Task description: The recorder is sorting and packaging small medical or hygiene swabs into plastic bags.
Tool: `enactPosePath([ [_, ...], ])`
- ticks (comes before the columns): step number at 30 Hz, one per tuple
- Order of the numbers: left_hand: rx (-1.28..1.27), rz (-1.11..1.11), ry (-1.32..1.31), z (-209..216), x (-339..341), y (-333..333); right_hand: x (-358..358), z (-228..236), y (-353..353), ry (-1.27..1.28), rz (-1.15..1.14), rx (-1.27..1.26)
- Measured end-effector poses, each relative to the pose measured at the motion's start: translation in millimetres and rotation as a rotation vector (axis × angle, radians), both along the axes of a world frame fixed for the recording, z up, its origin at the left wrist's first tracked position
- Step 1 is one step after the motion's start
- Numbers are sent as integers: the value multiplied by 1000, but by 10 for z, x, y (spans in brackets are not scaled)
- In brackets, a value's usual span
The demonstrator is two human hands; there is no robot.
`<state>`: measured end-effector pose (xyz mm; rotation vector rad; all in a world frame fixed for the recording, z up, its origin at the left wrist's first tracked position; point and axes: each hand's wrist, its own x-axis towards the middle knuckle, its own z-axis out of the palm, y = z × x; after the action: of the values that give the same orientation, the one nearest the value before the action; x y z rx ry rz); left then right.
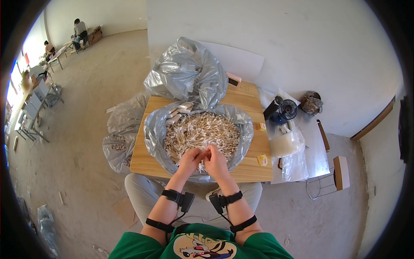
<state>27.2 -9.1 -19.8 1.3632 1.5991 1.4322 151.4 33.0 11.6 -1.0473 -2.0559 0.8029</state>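
Observation:
A heap of cotton swabs (202,129) with pale wooden sticks and white tips fills a wide grey plastic bag (152,134), its rim spread out on the wooden table. Over the near side of the heap, my left hand (190,161) and my right hand (215,164) meet with their fingertips pinched close together. Something small and whitish shows at the fingertips, but the fingers mostly cover it and I cannot make it out. Several small white packs (179,111) lie on the swabs at the bag's far left edge.
Behind stands a full, bunched grey bag (185,73). Small yellow cards (262,160) rest on the wooden table (254,174) at right. Beyond are a side table with a black fan (287,109) and clear plastic bags (290,144). More bags (117,149) sit left; people work far left.

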Motion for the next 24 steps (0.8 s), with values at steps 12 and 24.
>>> enactPosePath([
  [12,-31,19,-21,-133,11,22,18,-103,-8,72,12,-27],
  [24,91,27,202,-50,55,-15,10,-165,5,99,-72,-170],
])
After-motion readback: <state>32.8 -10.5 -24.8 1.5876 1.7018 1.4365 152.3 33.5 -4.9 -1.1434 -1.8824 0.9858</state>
